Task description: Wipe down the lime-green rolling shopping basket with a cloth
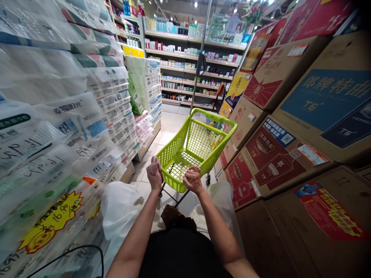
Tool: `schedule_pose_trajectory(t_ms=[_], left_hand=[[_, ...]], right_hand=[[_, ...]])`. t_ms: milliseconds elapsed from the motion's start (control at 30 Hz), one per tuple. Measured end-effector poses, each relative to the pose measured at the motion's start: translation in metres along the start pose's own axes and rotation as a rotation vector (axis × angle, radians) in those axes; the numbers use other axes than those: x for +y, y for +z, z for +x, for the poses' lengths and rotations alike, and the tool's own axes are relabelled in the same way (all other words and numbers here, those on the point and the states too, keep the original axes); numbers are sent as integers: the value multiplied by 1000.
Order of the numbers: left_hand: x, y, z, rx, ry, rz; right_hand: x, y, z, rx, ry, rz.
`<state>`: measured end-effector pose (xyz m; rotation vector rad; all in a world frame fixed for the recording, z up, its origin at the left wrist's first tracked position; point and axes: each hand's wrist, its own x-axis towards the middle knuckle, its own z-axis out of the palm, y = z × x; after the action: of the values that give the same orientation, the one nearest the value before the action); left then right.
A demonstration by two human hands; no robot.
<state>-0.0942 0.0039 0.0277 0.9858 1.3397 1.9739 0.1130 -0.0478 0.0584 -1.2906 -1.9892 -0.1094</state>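
A lime-green plastic shopping cart (188, 112) with a lattice basket stands in the aisle in front of me. Its handle bar is at the far end, and nothing shows on the basket floor. My left hand (154, 170) is closed at the near left corner of the basket rim. At the near right part of the rim, my right hand (193, 179) has its fingers curled over the edge. Dark metal legs and a small wheel (208, 178) show under the basket.
Wrapped paper packs (110, 92) are stacked high along the left, some with a yellow price sign (53, 220). Cardboard cartons (278, 154) line the right side closely. Ahead, shelves (191, 69) of small boxed goods stand behind a thin metal pole (199, 58). Tiled floor (169, 127) shows between.
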Motion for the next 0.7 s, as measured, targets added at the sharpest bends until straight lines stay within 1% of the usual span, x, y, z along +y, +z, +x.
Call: schedule_pose_trajectory(t_ms=[67,133,167,200,233,333,367,433,500,533,567,600,633,700], left_hand=[[-5,-10,-26,-199,170,124],[-6,-17,-41,-414,307,197],[-5,-19,-41,-468,343,226],[-3,-18,-35,-468,355,261],[-1,-17,-26,-425,346,300],[6,-8,4,-226,271,395],[8,-6,7,-204,260,406],[7,-5,-1,-249,281,383],[2,-6,-21,-322,310,316],[0,-7,-32,-330,307,279],[-3,-7,-41,-302,286,248],[-5,-7,-47,-237,244,219],[-7,-6,-50,-143,183,188],[-11,-1,-49,59,7,94]], right_hand=[[4,-3,-1,-11,2,6],[8,-5,-1,-27,6,11],[9,-6,-1,-38,5,12],[11,-7,-1,-48,3,13],[12,-8,0,-55,0,16],[14,-7,2,-57,-1,33],[15,-8,2,-50,2,36],[17,-9,4,-39,3,29],[18,-13,6,-53,1,-8],[17,-15,7,-71,1,-42],[14,-16,8,-93,3,-89],[10,-16,9,-116,8,-144],[4,-14,10,-133,15,-204],[-11,-4,11,-145,34,-308]])
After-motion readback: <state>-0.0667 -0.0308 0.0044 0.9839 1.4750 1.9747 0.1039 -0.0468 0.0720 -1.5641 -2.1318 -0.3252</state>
